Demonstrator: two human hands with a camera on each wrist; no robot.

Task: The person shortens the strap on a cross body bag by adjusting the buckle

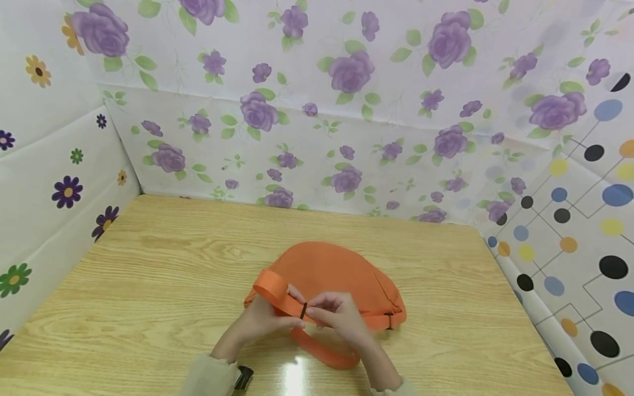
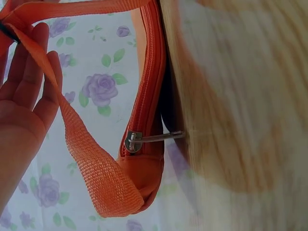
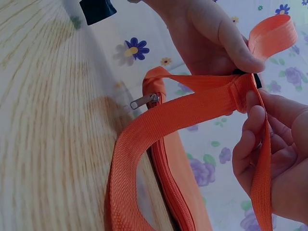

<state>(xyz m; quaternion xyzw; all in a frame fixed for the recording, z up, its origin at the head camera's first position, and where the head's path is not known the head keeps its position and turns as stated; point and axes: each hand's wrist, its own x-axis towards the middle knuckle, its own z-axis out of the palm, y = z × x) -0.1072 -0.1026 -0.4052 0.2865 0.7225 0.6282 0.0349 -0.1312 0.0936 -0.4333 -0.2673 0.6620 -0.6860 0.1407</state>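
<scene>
First, from the head view, found orange bag (image 1: 327,269) lying on wooden table (image 1: 173,264), just beyond both hands. Saw left hand (image 1: 264,316) pinching orange strap (image 1: 271,285) between thumb and fingers at black slider (image 1: 304,311), with a strap loop rising above that hand. Saw right hand (image 1: 344,316) pinching the strap just beside the slider, thumb near fingertips.

Next, from the left wrist view, noted strap running past the left fingers to the bag's end, near zipper pull (image 2: 156,138). Recorded bag apart from the fingers; could not tell the right hand's state from this angle.

Lastly, from the right wrist view, saw left thumb over the slider, right fingers curled on the strap, and zipper (image 3: 168,180) behind a strap loop.
</scene>
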